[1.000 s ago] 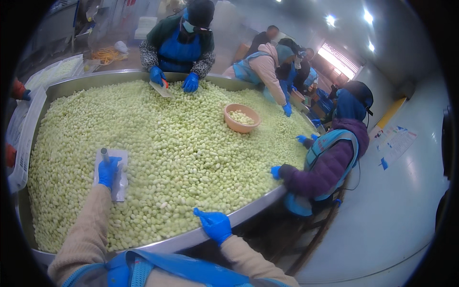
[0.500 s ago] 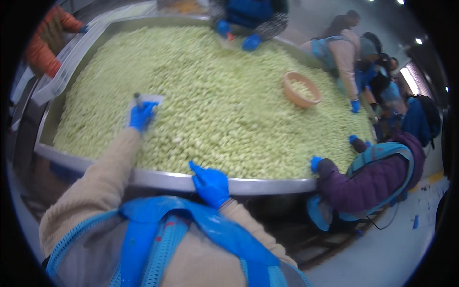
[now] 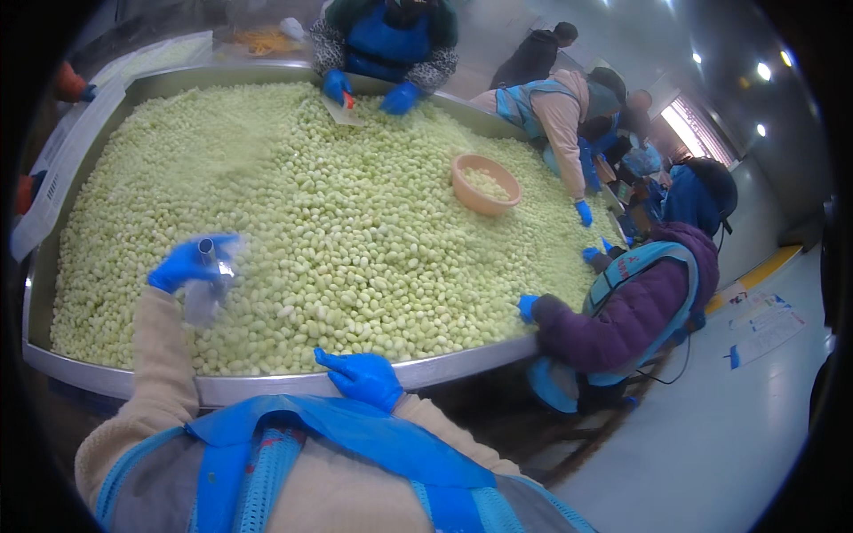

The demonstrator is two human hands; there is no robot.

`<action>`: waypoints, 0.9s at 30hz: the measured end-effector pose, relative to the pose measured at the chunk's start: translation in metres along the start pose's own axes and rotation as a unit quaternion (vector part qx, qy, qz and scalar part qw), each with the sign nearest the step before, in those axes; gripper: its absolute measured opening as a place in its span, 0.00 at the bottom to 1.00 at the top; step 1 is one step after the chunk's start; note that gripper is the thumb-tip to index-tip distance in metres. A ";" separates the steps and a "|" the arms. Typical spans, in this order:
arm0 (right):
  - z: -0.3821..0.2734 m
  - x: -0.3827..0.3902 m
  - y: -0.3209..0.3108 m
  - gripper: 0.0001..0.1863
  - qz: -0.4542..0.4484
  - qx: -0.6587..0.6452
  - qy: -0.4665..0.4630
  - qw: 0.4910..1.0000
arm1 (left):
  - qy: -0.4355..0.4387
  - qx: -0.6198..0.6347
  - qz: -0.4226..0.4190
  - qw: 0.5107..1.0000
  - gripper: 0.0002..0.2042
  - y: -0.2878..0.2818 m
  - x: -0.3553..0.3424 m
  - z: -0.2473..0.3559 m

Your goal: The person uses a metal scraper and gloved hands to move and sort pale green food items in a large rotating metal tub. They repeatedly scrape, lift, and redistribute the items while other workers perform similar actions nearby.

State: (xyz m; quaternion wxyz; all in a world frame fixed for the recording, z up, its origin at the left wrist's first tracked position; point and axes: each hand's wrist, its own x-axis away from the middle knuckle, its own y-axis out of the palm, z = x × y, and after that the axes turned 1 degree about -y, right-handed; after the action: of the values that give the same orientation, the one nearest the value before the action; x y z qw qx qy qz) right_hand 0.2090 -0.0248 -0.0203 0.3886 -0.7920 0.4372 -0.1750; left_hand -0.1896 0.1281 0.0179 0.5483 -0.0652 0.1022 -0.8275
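At the left of the metal tray [image 3: 218, 388], my left hand [image 3: 191, 262], in a blue glove, is closed on a pale scraper [image 3: 203, 309] with an upright metal tube handle [image 3: 207, 251]; it is blurred over the heaped pale green beans [image 3: 320, 249]. My right hand [image 3: 360, 377], also blue-gloved, is at the near rim with index finger stretched out and nothing visible in it; its other fingers are partly curled over the beans' edge. An orange bowl [image 3: 484, 200] partly filled with beans sits on the heap to the right.
Across the tray a co-worker [image 3: 382, 44] holds a red-handled scraper [image 3: 342, 111]. A person in purple [image 3: 604, 324] leans in close on my right. More people [image 3: 555, 124] line the far right. White crates [image 3: 40, 204] and orange sleeves [image 3: 69, 84] are at the left edge.
The view swung down and partly back. My left hand and scraper moved leftward across the beans and turned. My right hand stays at the near rim.
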 end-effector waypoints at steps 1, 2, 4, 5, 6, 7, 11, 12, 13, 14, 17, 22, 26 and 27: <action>-0.001 -0.001 0.001 0.23 0.011 -0.001 -0.008 1.000 | 0.046 0.012 0.008 0.999 0.28 -0.014 -0.002 0.012; -0.002 0.002 0.002 0.23 0.021 0.000 -0.011 1.000 | 0.081 0.096 0.043 0.991 0.28 -0.032 -0.009 0.011; -0.003 0.005 0.001 0.23 0.016 0.015 0.000 1.000 | 0.229 0.145 0.138 0.953 0.29 -0.048 -0.035 0.050; -0.003 0.003 0.000 0.23 0.011 0.018 -0.003 1.000 | 0.307 0.141 0.169 0.926 0.33 -0.073 -0.047 0.058; -0.003 0.004 0.000 0.22 0.020 0.018 0.001 1.000 | 0.341 0.142 0.204 0.907 0.33 -0.086 -0.060 0.060; -0.005 0.004 -0.001 0.22 0.023 0.013 -0.001 1.000 | 0.349 0.133 0.236 0.897 0.33 -0.090 -0.063 0.065; 0.000 -0.008 0.003 0.25 -0.026 0.025 -0.048 0.998 | 0.234 0.113 0.318 0.912 0.32 -0.042 -0.038 0.064; 0.003 -0.008 0.002 0.26 -0.032 0.025 -0.060 0.997 | 0.199 0.118 0.322 0.918 0.32 -0.018 -0.034 0.051; 0.004 -0.008 0.001 0.27 -0.043 0.028 -0.070 0.996 | 0.158 0.120 0.327 0.924 0.31 0.007 -0.031 0.035; 0.007 -0.003 -0.004 0.28 -0.081 0.035 -0.058 0.994 | 0.112 0.127 0.324 0.931 0.31 0.037 -0.029 0.015; 0.013 -0.010 -0.019 0.30 -0.173 0.056 -0.046 0.982 | 0.005 0.128 0.305 0.944 0.31 0.115 -0.016 -0.029; 0.037 0.000 -0.051 0.30 -0.214 0.019 -0.082 0.973 | -0.108 0.130 0.312 0.935 0.30 0.200 0.021 -0.079; 0.065 -0.002 -0.087 0.28 -0.184 0.066 -0.078 0.978 | -0.111 0.118 0.344 0.925 0.29 0.213 0.027 -0.070; 0.088 0.011 -0.090 0.27 -0.166 0.029 -0.082 0.982 | -0.119 0.109 0.354 0.921 0.29 0.227 0.031 -0.076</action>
State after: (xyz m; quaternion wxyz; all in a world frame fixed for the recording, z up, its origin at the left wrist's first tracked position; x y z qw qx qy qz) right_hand 0.3194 0.0347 -0.0079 0.4118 -0.8536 0.2605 -0.1841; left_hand -0.0159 0.0211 -0.1101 0.8175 -0.0627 -0.0378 -0.5713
